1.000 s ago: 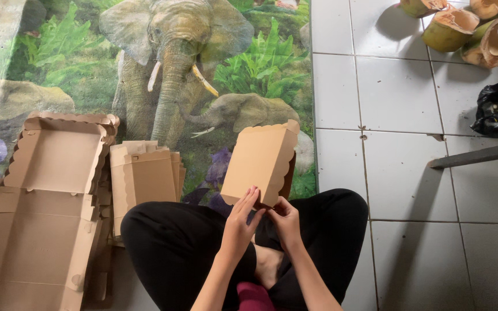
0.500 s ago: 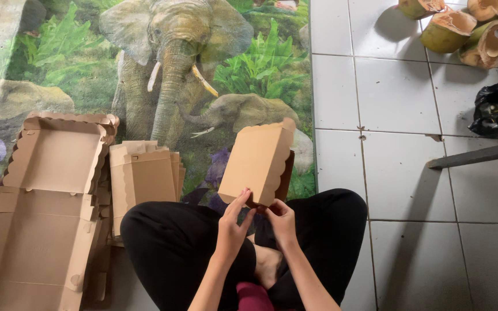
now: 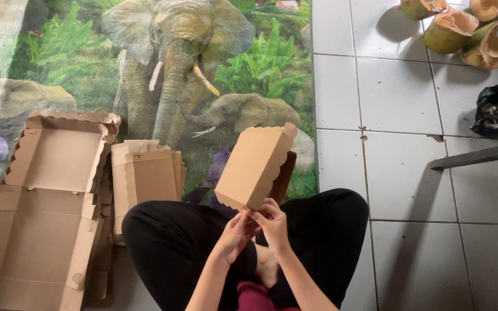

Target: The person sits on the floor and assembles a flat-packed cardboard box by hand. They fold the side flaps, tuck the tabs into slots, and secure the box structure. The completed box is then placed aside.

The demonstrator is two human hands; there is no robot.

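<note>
Hands (image 3: 255, 226) raised, apparently pinching cardboard box (image 3: 252, 167).

We see a plain brown cardboard box (image 3: 255, 167), a green elephant-print mat (image 3: 162, 69) at eleven o'clock, white floor tiles (image 3: 399, 103), black trousers (image 3: 180, 247).

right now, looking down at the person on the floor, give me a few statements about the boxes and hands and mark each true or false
1. Both hands, the left hand and the right hand, pinch the near edge of the folded cardboard box. True.
2. The box being held rests flat on the white tiled floor. False: it is lifted above the person's lap, over the elephant mat.
3. An opened flat box lies to the person's left. True.
4. The cut coconut husks sit on the mat. False: they lie on the tiles at the upper right.
5. The stack of flat cardboard blanks lies between the opened flat box and the held one. True.
</note>
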